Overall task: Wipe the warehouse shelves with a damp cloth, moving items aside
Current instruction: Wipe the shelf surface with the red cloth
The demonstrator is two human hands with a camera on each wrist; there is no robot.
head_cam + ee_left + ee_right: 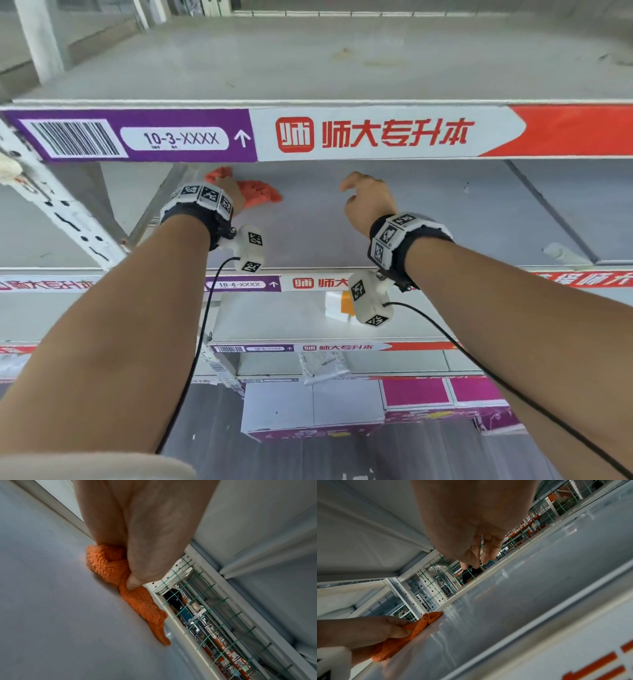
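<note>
My left hand (230,192) grips a crumpled orange cloth (257,192) and presses it onto the grey shelf (428,212) under the 10-3 label, near the shelf's left end. In the left wrist view the thumb (133,580) pinches the cloth (137,599) against the shelf surface close to the back edge. My right hand (366,202) hovers above the same shelf to the right of the cloth, fingers loosely curled and holding nothing. The right wrist view shows its fingers (486,550) hanging free, with the cloth (399,638) and left hand (368,628) off to the lower left.
A perforated white upright (58,209) stands at the left. Green wire mesh (205,608) closes the shelf's back. A small white object (561,253) lies at the shelf's right. A white and orange box (339,305) sits on the shelf below; purple boxes (418,394) lie lower.
</note>
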